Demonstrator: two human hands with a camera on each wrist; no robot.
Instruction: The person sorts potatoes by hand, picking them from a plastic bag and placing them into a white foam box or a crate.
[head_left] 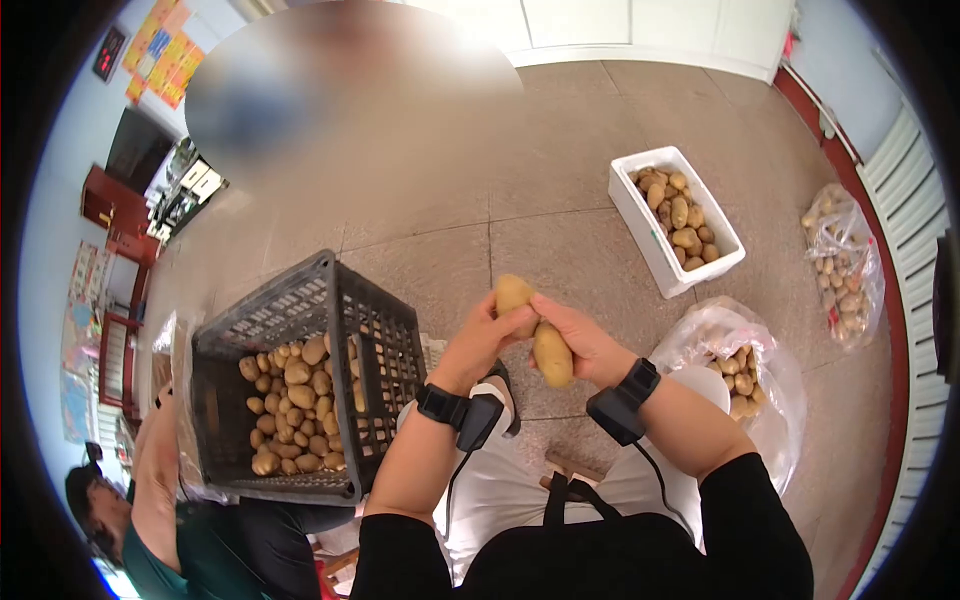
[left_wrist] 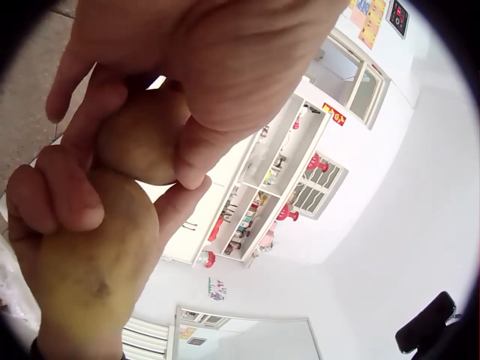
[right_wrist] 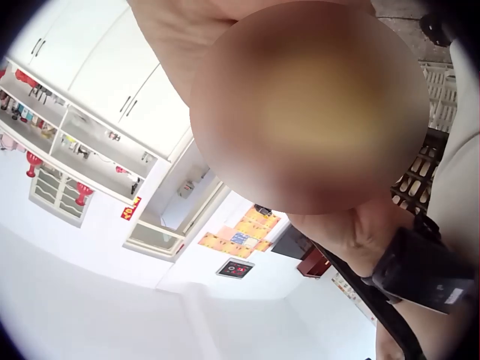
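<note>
A home interior is suggested: the tiled floor [head_left: 560, 140] is bordered by white cabinets [head_left: 660, 28] at its far edge and a ribbed radiator [head_left: 912, 190] at its right.

One crate [head_left: 398, 330], one box [head_left: 645, 242], two bags [head_left: 783, 425] (filled), two handheld potatoes [head_left: 553, 357]

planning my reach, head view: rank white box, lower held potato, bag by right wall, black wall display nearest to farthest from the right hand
1. Lower held potato: in the right hand
2. White box: on the floor, ahead and right
3. Bag by right wall: farther right
4. Black wall display: far upper left
</note>
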